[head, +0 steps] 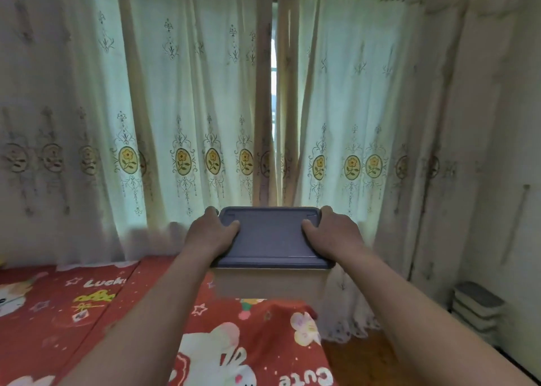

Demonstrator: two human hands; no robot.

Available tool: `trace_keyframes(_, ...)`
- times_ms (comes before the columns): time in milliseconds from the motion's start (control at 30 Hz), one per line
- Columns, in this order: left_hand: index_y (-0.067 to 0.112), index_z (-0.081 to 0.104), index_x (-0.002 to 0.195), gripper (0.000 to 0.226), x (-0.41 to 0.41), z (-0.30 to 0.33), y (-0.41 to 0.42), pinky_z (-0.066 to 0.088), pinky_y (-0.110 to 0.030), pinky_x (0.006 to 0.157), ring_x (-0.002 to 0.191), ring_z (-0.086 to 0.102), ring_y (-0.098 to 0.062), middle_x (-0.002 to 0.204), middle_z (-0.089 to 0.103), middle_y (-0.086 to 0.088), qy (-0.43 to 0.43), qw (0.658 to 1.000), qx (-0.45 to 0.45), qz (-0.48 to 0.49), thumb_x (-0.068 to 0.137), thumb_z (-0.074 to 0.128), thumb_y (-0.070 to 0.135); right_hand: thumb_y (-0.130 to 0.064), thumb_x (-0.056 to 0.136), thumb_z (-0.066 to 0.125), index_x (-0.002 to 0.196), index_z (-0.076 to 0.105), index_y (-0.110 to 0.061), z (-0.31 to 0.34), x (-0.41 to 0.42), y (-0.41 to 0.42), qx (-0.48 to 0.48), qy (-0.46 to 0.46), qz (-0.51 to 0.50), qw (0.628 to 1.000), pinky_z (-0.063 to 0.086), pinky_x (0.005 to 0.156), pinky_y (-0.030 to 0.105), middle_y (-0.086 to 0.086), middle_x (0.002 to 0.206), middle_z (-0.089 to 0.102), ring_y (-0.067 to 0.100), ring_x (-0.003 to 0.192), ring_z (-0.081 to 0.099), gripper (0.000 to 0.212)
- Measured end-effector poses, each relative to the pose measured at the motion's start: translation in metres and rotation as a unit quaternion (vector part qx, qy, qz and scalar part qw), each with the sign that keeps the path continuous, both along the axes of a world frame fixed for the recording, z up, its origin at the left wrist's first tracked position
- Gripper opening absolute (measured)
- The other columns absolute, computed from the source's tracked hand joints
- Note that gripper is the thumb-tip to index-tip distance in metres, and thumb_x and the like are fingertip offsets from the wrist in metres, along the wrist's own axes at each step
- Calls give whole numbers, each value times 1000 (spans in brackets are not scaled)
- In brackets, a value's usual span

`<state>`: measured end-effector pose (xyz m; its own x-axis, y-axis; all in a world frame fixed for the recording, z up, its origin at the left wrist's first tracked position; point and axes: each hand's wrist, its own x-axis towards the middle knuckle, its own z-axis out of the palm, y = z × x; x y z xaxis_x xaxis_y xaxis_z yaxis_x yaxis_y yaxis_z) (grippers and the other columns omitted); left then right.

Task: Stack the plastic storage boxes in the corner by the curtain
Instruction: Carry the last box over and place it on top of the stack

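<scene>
- Right now, a plastic storage box [270, 283] with a grey-blue lid [270, 236] is held up in front of the curtain [181, 107], roughly at the centre of the view.
- The left hand [209, 233] is clamped on the lid's left edge, thumb laid on top and fingers curled over the far corner.
- The right hand [332, 233] is set the same way on the right edge, thumb on the lid, fingers wrapped round the far corner.
- The box's pale body is seen below the lid, above the near edge of a red cartoon-print mat [102, 303] spread below; whether it touches the mat cannot be told.
- Away in the right corner, a stack of boxes [475, 309] with grey lids is seen on the floor against the wall [497, 122], well apart from the held box.
- Between the held box and that stack, the curtain's lace hem [348, 324] is draped down to the wooden floor [366, 365].
- A narrow gap [273, 93] is left between the two curtain halves, directly behind the box.
</scene>
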<state>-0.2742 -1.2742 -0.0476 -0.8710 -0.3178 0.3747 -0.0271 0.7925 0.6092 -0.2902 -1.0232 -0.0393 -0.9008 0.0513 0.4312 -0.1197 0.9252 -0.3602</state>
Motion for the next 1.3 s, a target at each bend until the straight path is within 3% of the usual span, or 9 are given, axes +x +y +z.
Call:
trace_keyframes(100,13,47,124,59,-20,-1,57,38,-33,75,101,55,-29,117,61,-9,-5,999,-6,-39,83,55,55,-57,91,39,122,50,-14,-1,0,59,4,2,-46,999,37,67,35,6,98,60,26,81,50,53)
trace_keyframes(233,14,50,121,57,-41,-4,137,39,-33,73,89,51,-25,112,62,-9,-1,996,-7,-89,82,56,55,-59,90,40,128,49,-16,-7,7,135,-10,1,-96,995,39,67,34,7,109,64,26,85,54,58)
trace_keyframes(367,13,49,126,59,-54,-7,221,36,-33,75,103,55,-31,119,60,-11,-1,989,-5,-147,84,57,53,-60,89,40,132,48,-16,-11,22,212,-23,-2,-151,988,47,79,36,10,117,65,30,101,61,62)
trace_keyframes(500,10,49,118,54,-59,-10,296,38,-34,72,90,51,-26,109,60,-9,-6,980,-14,-199,85,56,52,-58,90,43,131,50,-15,-16,40,278,-47,0,-201,978,40,71,34,10,119,64,30,100,60,60)
trace_keyframes(667,12,49,115,54,-62,-14,374,45,-36,79,95,55,-28,106,61,-8,-12,968,-14,-251,83,56,55,-57,91,42,130,52,-13,-23,65,345,-25,-6,-270,962,40,74,34,14,120,64,33,105,61,61)
trace_keyframes(800,13,47,112,51,-63,-18,424,39,-33,70,86,50,-25,99,58,-5,-8,958,21,-285,82,61,52,-55,92,43,126,53,-12,-29,80,383,-24,-5,-313,950,44,79,35,15,117,65,34,105,61,56)
trace_keyframes(1067,9,51,117,56,-99,-33,506,41,-34,74,99,55,-28,113,58,-10,-1,933,16,-359,83,63,52,-53,93,41,122,50,-11,-44,78,443,-35,-27,-382,923,40,72,33,17,112,64,34,99,60,52)
trace_keyframes(1300,10,56,115,49,-161,-33,555,40,-31,74,100,56,-27,113,61,-9,5,911,23,-413,83,66,46,-56,93,40,123,50,-12,-46,40,473,-36,-35,-434,900,42,74,34,17,113,65,33,99,61,54)
